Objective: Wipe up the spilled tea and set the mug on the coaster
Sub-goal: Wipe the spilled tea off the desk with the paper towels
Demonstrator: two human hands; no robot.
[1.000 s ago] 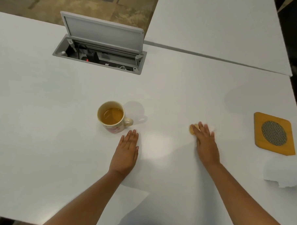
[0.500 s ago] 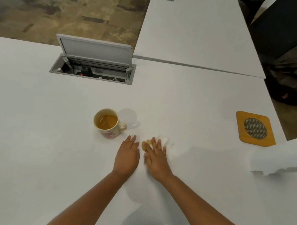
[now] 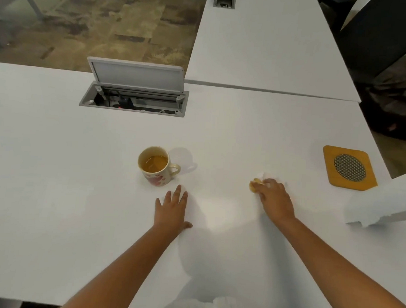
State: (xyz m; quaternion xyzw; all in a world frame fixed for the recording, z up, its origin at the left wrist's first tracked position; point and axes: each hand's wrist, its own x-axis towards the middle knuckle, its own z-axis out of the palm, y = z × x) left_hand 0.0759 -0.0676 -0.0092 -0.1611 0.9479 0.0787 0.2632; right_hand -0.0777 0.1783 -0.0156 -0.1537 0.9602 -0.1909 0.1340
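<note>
- Just ahead of the left hand [image 3: 171,207] sits the mug [image 3: 155,165], handle pointing right; those fingers lie flat and spread on the table [image 3: 56,194], touching nothing else.
- Right hand [image 3: 274,199] is curled over a tea-stained tissue [image 3: 256,184], pressing it down.
- Coaster [image 3: 349,168] is off to the right, nearer the right hand, well apart from the mug.
- So I'd guess the mug has to cross rightward.

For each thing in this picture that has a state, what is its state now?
mug: upright on the table, holding tea, not on the coaster
coaster: flat, nothing on it
tissue: tea-stained, under the right hand's fingers
right hand: presses the tissue to the table
left hand: flat on the table, fingers straight
cable box lid: raised open
</note>
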